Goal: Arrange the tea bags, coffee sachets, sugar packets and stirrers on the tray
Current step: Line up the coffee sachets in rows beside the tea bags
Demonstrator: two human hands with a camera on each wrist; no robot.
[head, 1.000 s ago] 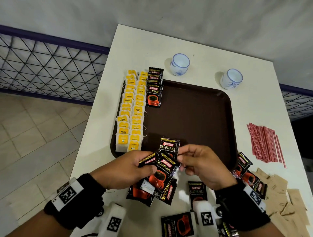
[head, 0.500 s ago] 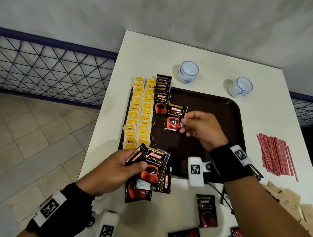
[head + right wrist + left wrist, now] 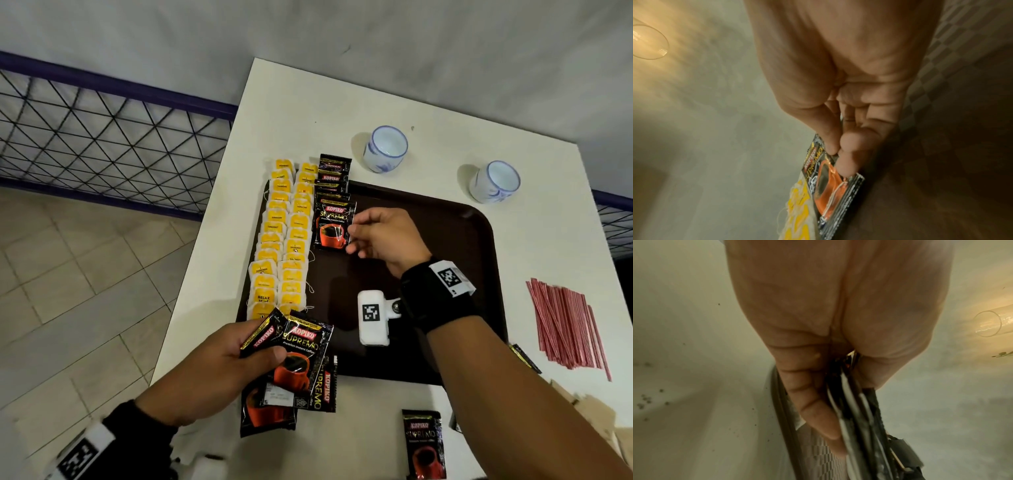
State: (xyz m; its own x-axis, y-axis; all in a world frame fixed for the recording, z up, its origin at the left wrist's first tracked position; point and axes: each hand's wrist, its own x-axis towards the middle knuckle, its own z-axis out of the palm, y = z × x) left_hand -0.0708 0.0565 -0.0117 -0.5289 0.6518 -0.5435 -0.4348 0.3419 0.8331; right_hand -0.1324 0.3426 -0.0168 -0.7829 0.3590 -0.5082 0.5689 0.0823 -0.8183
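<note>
A dark brown tray (image 3: 455, 240) lies on the white table. Two columns of yellow tea bags (image 3: 281, 240) run along its left edge, with a column of black coffee sachets (image 3: 332, 178) beside them. My right hand (image 3: 352, 236) pinches one coffee sachet (image 3: 334, 226) by its right edge at the near end of that column; the right wrist view shows thumb and fingertip on the sachet (image 3: 834, 183). My left hand (image 3: 274, 349) grips a fan of several coffee sachets (image 3: 301, 363) at the tray's near-left corner, seen edge-on as the sachet bundle (image 3: 859, 418) in the left wrist view.
Two white-and-blue cups (image 3: 385, 149) (image 3: 495, 181) stand behind the tray. Red stirrers (image 3: 565, 325) lie right of it, brown sugar packets (image 3: 589, 414) at the near right. A loose coffee sachet (image 3: 424, 445) lies near the front edge. A railing and floor are left of the table.
My right hand took one sachet from the left hand's fan, carried it out over the tray and brought it left and farther, up to the near end of the sachet column. The left hand stayed put.
</note>
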